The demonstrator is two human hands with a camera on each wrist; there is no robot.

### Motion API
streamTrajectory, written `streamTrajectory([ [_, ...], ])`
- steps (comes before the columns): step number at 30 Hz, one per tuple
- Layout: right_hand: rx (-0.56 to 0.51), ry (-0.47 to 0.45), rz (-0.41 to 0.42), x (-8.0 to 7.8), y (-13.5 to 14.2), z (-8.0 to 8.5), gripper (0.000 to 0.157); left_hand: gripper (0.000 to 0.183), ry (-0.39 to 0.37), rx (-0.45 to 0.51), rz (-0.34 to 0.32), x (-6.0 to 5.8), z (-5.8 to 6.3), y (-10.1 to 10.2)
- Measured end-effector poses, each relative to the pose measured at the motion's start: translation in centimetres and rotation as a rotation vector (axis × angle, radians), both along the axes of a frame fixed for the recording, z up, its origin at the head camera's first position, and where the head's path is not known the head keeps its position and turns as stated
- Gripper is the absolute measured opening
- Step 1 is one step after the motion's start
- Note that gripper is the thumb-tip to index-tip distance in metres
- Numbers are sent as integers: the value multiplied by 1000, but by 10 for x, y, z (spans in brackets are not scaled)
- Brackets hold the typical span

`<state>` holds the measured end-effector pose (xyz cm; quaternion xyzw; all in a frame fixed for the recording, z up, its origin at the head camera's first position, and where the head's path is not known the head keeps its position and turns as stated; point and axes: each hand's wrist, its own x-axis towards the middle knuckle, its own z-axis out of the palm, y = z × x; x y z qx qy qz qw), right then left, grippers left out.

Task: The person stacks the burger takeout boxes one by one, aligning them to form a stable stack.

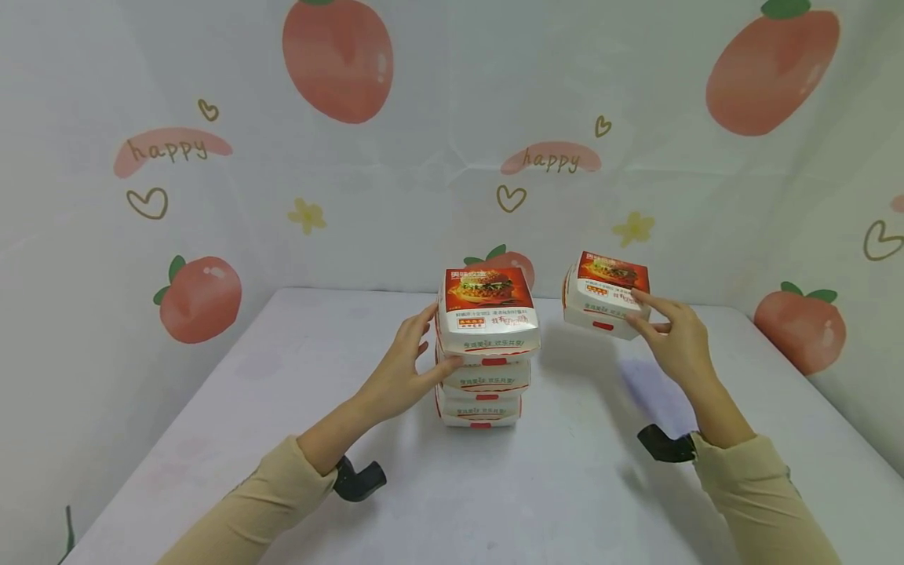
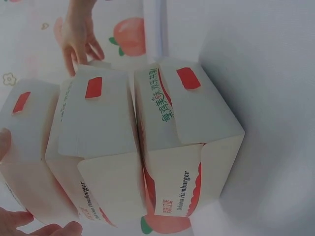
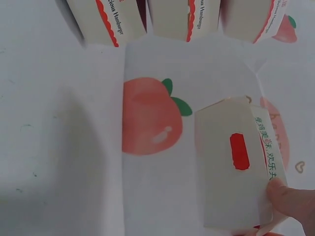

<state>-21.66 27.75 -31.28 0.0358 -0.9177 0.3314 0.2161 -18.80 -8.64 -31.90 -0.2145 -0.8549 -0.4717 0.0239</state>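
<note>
Three white hamburger boxes with red printed lids stand in a stack at the middle of the table, the top box (image 1: 487, 314) over the middle box (image 1: 487, 380) and the bottom box (image 1: 482, 410). My left hand (image 1: 401, 369) holds the top box at its left front corner, thumb on the front and fingers along the left side. To the right of the stack, my right hand (image 1: 678, 337) holds another hamburger box (image 1: 606, 294) in the air by its right end, slightly tilted. Its thumb (image 3: 283, 194) presses on the box front in the right wrist view.
The white table (image 1: 339, 329) meets a backdrop cloth (image 1: 438, 94) printed with fruit, hearts and words. Black curved pieces, one at the left wrist (image 1: 359, 480) and one at the right wrist (image 1: 665, 444), stick out over the table.
</note>
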Motion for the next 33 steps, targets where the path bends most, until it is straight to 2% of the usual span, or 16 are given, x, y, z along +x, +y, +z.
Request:
streamTrajectory([
  [21,-8,35,15,10,-12,22,48,81,0,-5,6,0,1,0],
  [33,-35,121,38,16,-20,33,46,83,12,-13,5,0,1,0],
])
